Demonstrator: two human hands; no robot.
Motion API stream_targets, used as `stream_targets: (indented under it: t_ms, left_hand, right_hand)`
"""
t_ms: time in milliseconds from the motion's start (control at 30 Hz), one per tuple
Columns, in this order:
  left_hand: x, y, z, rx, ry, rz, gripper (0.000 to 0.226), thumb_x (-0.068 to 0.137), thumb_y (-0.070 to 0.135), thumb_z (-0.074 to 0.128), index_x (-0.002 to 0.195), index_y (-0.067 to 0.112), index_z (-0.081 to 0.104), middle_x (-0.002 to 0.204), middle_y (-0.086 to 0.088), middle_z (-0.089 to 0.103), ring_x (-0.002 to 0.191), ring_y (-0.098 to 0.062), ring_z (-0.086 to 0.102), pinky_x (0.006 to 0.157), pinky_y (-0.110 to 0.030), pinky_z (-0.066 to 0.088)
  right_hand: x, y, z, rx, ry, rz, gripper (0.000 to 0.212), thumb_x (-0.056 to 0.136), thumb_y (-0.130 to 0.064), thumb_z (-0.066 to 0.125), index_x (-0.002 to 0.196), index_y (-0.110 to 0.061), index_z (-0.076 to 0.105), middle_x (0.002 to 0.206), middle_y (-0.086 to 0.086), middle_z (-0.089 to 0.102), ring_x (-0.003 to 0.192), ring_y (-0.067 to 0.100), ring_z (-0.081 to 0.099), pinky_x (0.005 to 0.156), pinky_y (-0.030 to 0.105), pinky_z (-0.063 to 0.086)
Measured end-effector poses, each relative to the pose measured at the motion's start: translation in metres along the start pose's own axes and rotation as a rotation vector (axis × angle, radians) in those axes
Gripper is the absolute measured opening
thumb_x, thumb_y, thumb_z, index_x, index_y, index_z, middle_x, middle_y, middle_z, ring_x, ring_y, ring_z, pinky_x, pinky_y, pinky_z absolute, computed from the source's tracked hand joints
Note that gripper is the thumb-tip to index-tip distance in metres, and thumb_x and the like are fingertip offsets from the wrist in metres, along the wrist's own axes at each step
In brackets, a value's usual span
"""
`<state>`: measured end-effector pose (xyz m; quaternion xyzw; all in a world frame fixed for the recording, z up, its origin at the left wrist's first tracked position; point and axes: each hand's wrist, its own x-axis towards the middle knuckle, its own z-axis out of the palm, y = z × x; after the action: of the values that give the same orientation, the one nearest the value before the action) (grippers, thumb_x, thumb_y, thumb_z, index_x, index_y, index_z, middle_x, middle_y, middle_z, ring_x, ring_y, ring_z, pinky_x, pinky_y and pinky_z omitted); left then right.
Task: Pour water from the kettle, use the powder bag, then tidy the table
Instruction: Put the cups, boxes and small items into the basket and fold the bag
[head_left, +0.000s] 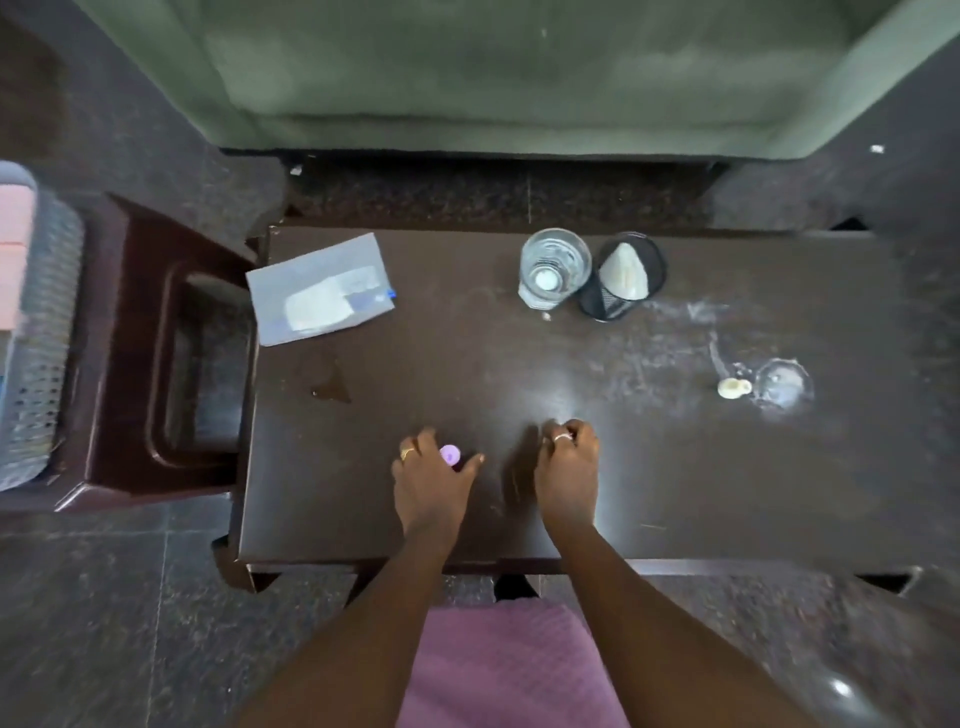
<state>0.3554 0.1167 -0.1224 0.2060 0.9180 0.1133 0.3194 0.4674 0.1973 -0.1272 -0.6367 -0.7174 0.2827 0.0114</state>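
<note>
Clear plastic powder bag (320, 290) lies flat at the far left edge of the table (623, 493), well apart from both hands. Judged light, limp and slippery; best pinched by an empty corner, clear of the powder inside. Left hand (431, 483) curls round a small purple object (450, 454). Right hand (567, 467) rests curled on the tabletop; whether it holds anything cannot be told
</note>
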Motion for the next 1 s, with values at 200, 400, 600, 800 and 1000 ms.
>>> stream_targets:
  t_ms: [200,400,600,800,1000]
  left_hand:
    - [0.003,0.001,0.014,-0.067,0.099,0.13,0.018,0.091,0.006,0.048,0.105,-0.002,0.057,0.107,-0.023,0.058,0.102,-0.037,0.051,0.087,-0.038,0.038]
    - [-0.003,0.035,0.034,-0.115,0.134,0.272,0.015,0.091,0.005,0.047,0.089,0.001,0.062,0.094,-0.018,0.061,0.09,-0.032,0.053,0.078,-0.035,0.039]
    - [-0.016,0.077,0.052,-0.155,0.043,0.284,0.02,0.094,0.022,0.049,0.1,0.004,0.056,0.091,-0.017,0.063,0.086,-0.033,0.057,0.069,-0.034,0.04]
    - [-0.018,0.09,0.056,-0.16,0.007,0.299,0.022,0.095,0.024,0.049,0.097,0.002,0.05,0.083,-0.021,0.064,0.075,-0.037,0.059,0.062,-0.038,0.044]
    - [-0.005,0.075,0.044,-0.218,0.034,0.253,0.02,0.094,0.023,0.05,0.1,0.004,0.053,0.087,-0.018,0.064,0.079,-0.035,0.06,0.067,-0.04,0.047]
  right_hand:
    - [0.031,0.047,-0.035,0.043,0.126,0.066,0.019,0.091,-0.005,0.051,0.097,0.009,0.063,0.114,0.024,0.055,0.104,0.039,0.051,0.088,0.042,0.045]
    - [0.078,0.1,-0.081,-0.166,0.168,0.017,0.025,0.092,-0.004,0.046,0.108,0.01,0.059,0.128,0.024,0.046,0.112,0.04,0.044,0.09,0.044,0.044]
    - [0.123,0.123,-0.113,-0.228,0.169,0.135,0.041,0.092,0.006,0.04,0.129,-0.008,0.048,0.15,0.022,0.02,0.134,0.043,0.022,0.108,0.051,0.03]
    - [0.129,0.135,-0.104,-0.264,-0.004,0.185,0.034,0.089,0.012,0.038,0.118,0.005,0.055,0.132,0.025,0.039,0.116,0.042,0.046,0.098,0.044,0.041]
    - [0.084,0.103,-0.058,-0.127,-0.029,-0.04,0.03,0.094,-0.007,0.043,0.121,-0.007,0.055,0.126,0.017,0.049,0.107,0.036,0.054,0.085,0.041,0.047]
